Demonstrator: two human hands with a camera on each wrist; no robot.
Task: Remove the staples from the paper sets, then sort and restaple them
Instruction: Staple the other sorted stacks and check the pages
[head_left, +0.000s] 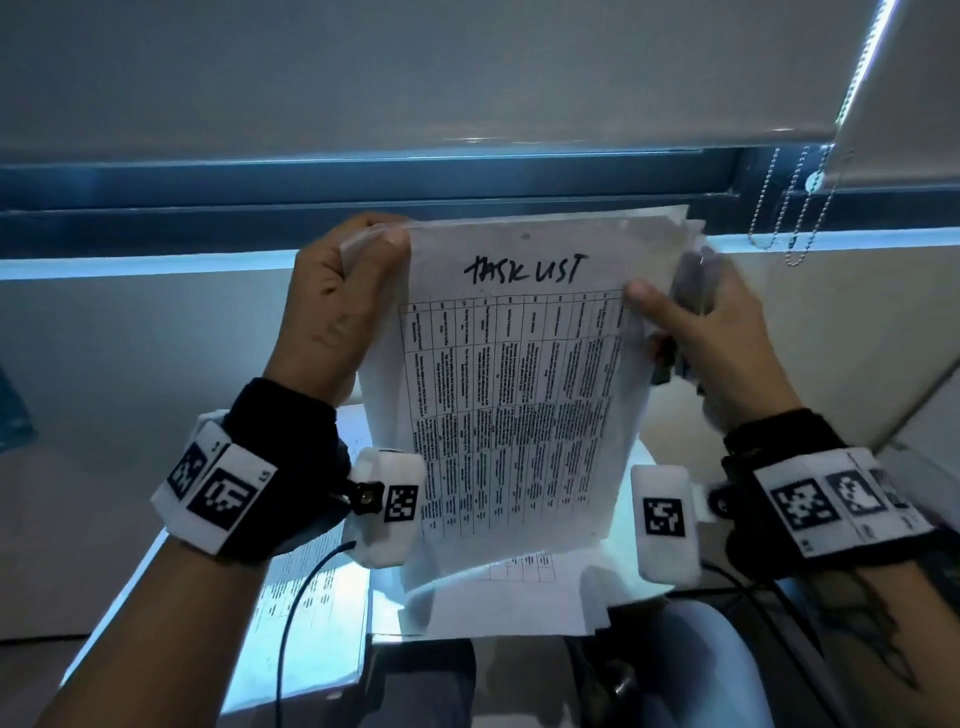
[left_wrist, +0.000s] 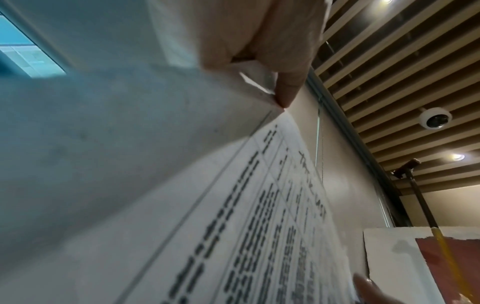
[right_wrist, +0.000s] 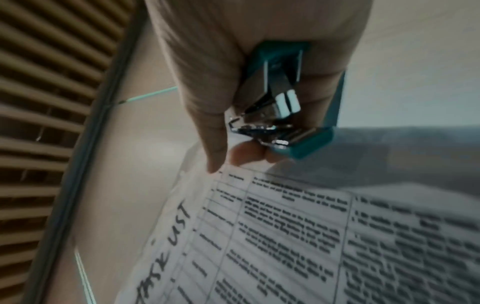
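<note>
With the white stapled paper set (head_left: 514, 395) lifted upright before the window, probably to square its edges: top left corner pinched by the left hand (head_left: 340, 306), right edge pinched by the right hand (head_left: 711, 332), whose curled fingers also clasp a teal-and-chrome stapling tool (right_wrist: 283, 107). Handwritten on top in black marker: "TASK LIST", above a printed table too small to read.

Up at twelve o'clock you've got a roller blind (head_left: 415, 67), its bead chain (head_left: 800, 208) dangling at two o'clock. Overhead, a slatted ceiling (left_wrist: 405, 67) with a dome camera (left_wrist: 435, 121) and, blurry, perhaps a painted canvas (left_wrist: 405, 265).
</note>
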